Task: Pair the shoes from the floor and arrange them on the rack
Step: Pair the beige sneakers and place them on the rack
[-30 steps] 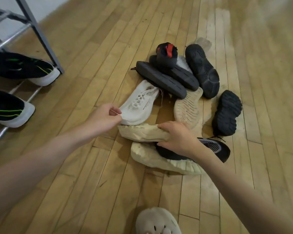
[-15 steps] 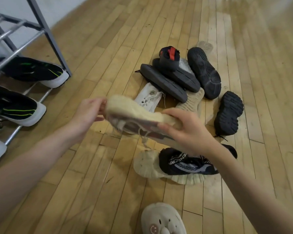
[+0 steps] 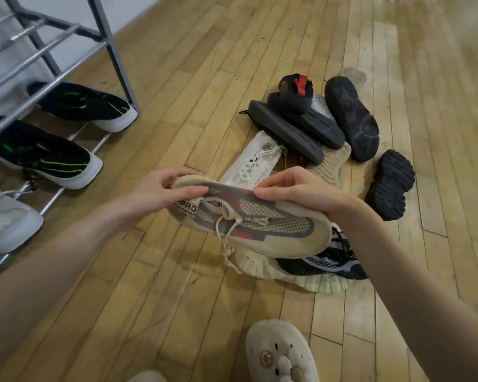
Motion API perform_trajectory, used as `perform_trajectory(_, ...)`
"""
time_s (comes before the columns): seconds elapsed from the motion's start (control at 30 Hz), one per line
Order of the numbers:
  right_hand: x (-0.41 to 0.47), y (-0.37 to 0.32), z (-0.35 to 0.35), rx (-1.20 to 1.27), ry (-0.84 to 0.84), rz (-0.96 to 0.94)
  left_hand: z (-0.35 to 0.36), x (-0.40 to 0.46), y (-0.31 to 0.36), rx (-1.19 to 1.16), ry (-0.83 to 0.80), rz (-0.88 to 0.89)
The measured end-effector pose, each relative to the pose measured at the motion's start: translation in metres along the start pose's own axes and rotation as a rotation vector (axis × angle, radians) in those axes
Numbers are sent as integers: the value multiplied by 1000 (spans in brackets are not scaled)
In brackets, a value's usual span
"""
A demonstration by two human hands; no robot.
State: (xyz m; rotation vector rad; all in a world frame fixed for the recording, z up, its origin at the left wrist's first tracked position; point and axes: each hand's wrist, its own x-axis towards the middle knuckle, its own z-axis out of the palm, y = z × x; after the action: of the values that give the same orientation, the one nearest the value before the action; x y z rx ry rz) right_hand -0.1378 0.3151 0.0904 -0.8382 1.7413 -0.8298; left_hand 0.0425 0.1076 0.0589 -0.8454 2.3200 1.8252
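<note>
Beige knit sneaker [image 3: 260,224]: a low lace-up with grey and red side panels and a thick cream sole, held on its side in the air above the wooden plank floor [image 3: 177,312], upper turned to the camera, toe to the right, loose laces hanging.
Left hand [image 3: 160,194]: closed on the heel end, thumb across the top edge, fingers curled behind the sole.
Right hand [image 3: 295,188]: clamped on the sole edge near the middle of the shoe, fingertips pressing the side panel.
Directly beneath: a black-and-white patterned knit sneaker [image 3: 331,260] with a ribbed cream sole, lying on the floor partly under the held shoe.
Pile beyond the hands: a white lace-up sneaker [image 3: 251,166]; two dark grey slides [image 3: 295,130] stacked sole-up across it; a black shoe with a red strap [image 3: 297,86] on top of them; a beige sole [image 3: 333,164] turned up; a black sneaker sole-up [image 3: 353,117]; a smaller black chunky shoe [image 3: 389,183] set apart to the right.
Metal shoe rack [image 3: 66,31]: grey frame with silver bars, at left.
On its lower bars: two black sneakers with green lines and white soles [image 3: 66,161], side by side; a pale grey-white sneaker [image 3: 9,224] nearest the camera.
Foreground: a cream clog with a smiley charm [image 3: 279,354] at the bottom edge.
</note>
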Motion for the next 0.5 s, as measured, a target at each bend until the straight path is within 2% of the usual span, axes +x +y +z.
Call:
perform_trajectory(0.07,3,-1,-3,108,-9,86,1,0,-4,-1,41,25)
perform_trajectory(0.13,4,2,-4,335,12,194,-2,0,-12,-30,109,43)
perform_trajectory(0.23,11,16,2,841,234,232,-6,2,-25,-141,230,23)
perform_trajectory(0.27,14,23,5,921,312,211,-6,3,-29,-182,275,6)
perform_trajectory(0.33,20,33,13,808,412,230,-4,4,-39,-263,369,-45)
perform_trajectory(0.4,20,39,25,493,463,286,-3,4,-50,-350,417,-106)
perform_trajectory(0.5,16,40,42,-66,372,198,-1,-2,-60,-458,445,-166)
